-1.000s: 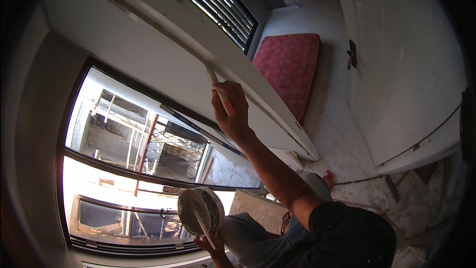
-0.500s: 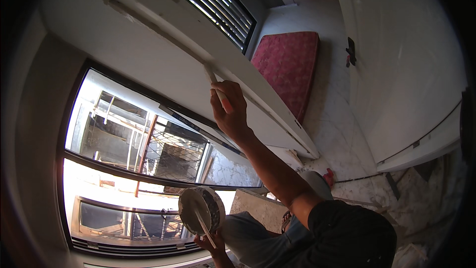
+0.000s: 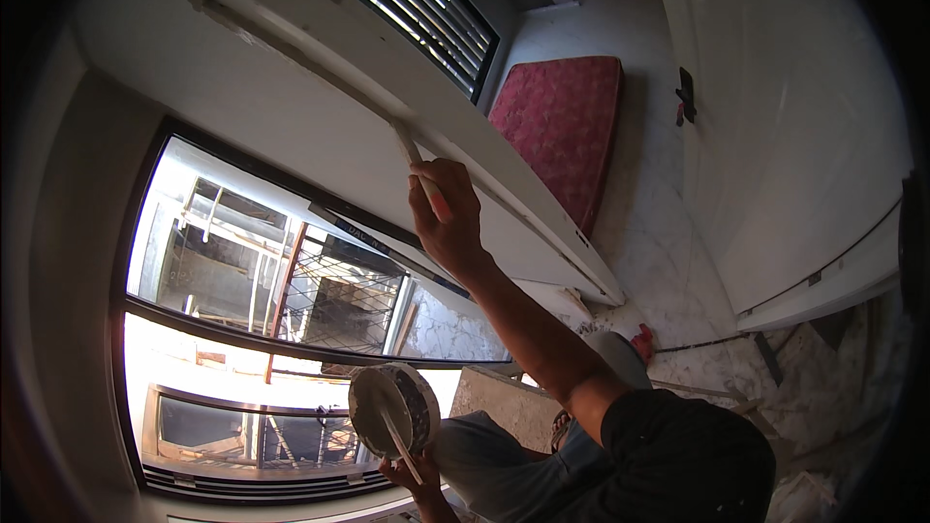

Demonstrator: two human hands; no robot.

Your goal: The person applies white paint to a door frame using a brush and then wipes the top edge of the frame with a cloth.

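Observation:
My right hand (image 3: 448, 208) is closed around a paintbrush (image 3: 408, 145) with a pale head and a red patch on its handle. The brush tip touches the edge of the white door frame (image 3: 320, 58), where the frame meets the wall. Lower down, my left hand (image 3: 418, 473) grips a round paint can (image 3: 380, 407) by its lower side. The can is smeared with dried paint and tilted, so its pale inside shows. A thin stick (image 3: 395, 431) leans in it and sticks out over the rim near my left fingers. Some left fingers are hidden behind the can.
A dark-framed window (image 3: 320, 358) fills the left, with a metal grille outside. Beyond the frame lie a red mattress (image 3: 557, 136) and a white door (image 3: 794, 136) with a black handle (image 3: 686, 97). A rough board (image 3: 499, 412) is beside my legs. Debris lies on the floor at lower right.
The view has shifted very slightly. My right hand and the brush stay at nearly the same spot on the frame edge, and the can has not visibly moved.

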